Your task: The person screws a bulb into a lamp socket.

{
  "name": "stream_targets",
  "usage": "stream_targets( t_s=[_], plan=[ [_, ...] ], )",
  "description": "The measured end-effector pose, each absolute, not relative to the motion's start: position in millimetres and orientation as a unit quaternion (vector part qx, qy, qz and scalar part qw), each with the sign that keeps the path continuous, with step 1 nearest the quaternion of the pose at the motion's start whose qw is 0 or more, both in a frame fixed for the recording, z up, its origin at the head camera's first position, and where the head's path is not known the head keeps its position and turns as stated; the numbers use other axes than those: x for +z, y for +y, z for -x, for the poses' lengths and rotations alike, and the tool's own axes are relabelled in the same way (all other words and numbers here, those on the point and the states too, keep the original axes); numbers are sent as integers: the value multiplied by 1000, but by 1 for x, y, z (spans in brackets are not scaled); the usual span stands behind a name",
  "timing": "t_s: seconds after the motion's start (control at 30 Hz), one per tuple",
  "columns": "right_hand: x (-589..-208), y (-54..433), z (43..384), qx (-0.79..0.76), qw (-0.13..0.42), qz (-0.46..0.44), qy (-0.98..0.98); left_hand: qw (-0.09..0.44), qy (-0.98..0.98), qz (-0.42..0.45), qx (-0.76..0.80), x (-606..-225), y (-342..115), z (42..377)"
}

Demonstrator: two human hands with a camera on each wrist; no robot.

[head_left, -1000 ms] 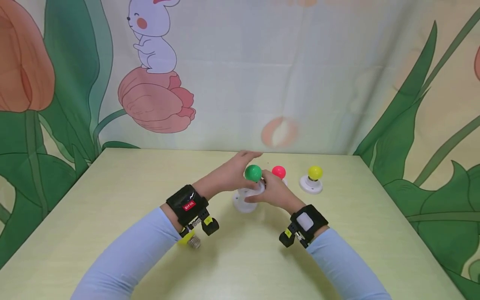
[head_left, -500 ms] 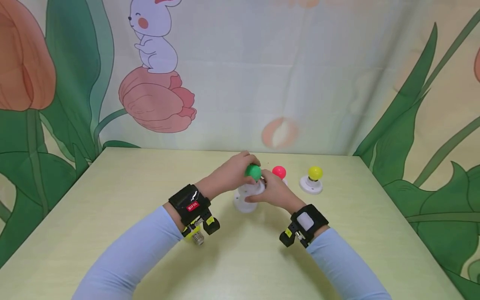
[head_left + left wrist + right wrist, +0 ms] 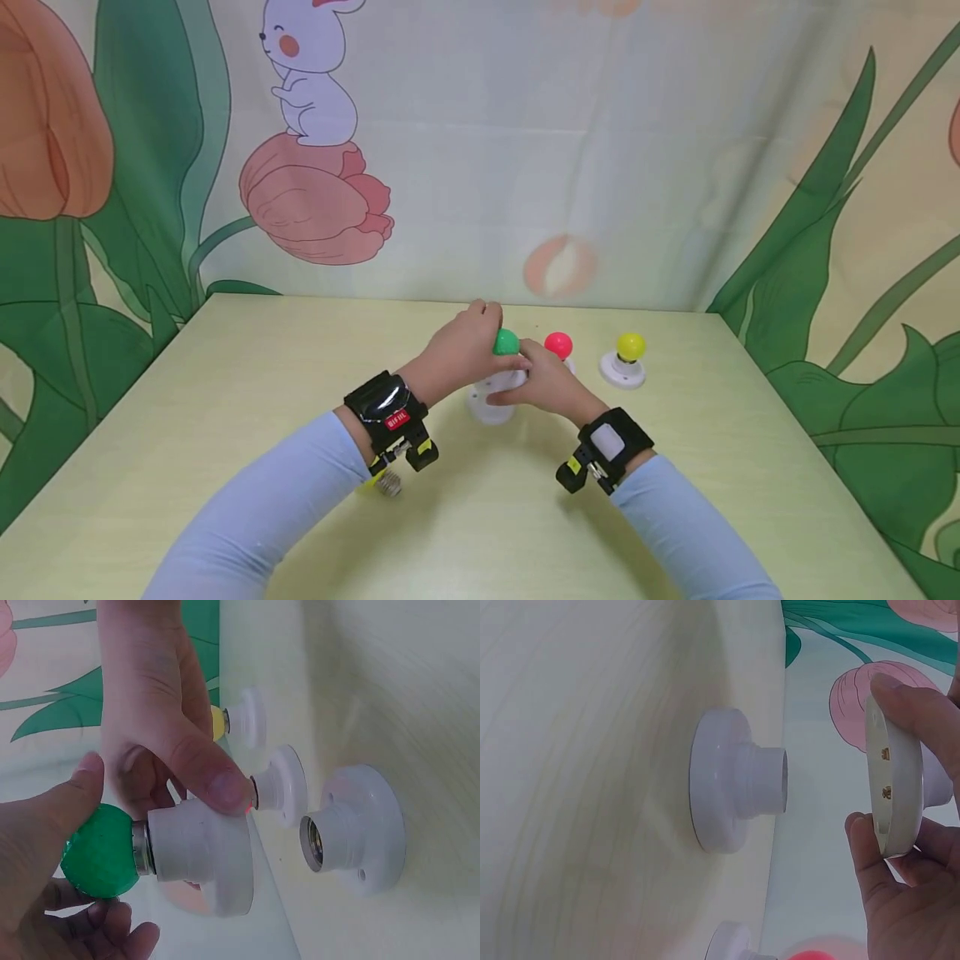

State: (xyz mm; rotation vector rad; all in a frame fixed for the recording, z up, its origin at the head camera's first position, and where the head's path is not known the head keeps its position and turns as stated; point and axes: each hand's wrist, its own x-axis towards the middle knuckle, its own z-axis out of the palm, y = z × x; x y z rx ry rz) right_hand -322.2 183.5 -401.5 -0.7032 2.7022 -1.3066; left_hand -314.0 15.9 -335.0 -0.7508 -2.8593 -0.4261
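My left hand [image 3: 465, 350] has its thumb and fingers curled about the round green light bulb [image 3: 101, 851]. The bulb's metal base sits partly inside a white lamp holder [image 3: 229, 874], off the table. My right hand [image 3: 553, 385] grips this holder by its round base, thumb on one side and fingers on the other; two brass-coloured spots show on its underside in the right wrist view. Below the hands, a second lamp holder [image 3: 364, 832] stands on the table with its socket open and no bulb in it.
Behind my right hand a red bulb [image 3: 558, 344] stands in a holder. Farther right is a yellow bulb [image 3: 631, 347] in a white holder [image 3: 622, 375]. A loose yellow bulb [image 3: 388, 483] lies partly hidden under my left wrist. A printed curtain [image 3: 465, 167] hangs behind the table.
My left fingers, spread around the green bulb a second ago, have come in around it, and the hand has since turned. My right hand stays nearly still with the holder.
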Motion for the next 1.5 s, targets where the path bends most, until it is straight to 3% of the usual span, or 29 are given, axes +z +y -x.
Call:
stream_targets(
  t_s=[0.17,0.43,0.5,0.7,0.8,1.2,1.27,1.5],
  plan=[
    [-403,184,323,-430,30,225,874,51,-943,286,-164,-332,14,316],
    [-406,185,325,-427,27,225,875,-49,-910,336,-238,-324,9,320],
    [-405,185,324,-421,25,227,878,-33,-919,314,-235,-325,11,318],
    [-403,184,321,-417,27,232,878,77,-952,253,-156,-334,14,314],
    [-402,182,320,-419,32,230,878,85,-952,253,-151,-334,13,313],
    [-405,183,321,-421,31,221,879,-75,-902,346,-249,-323,4,318],
    [-405,183,321,-418,30,226,879,-60,-911,324,-248,-325,6,316],
    [-405,181,322,-430,32,241,869,91,-953,259,-130,-334,10,310]
  ],
)
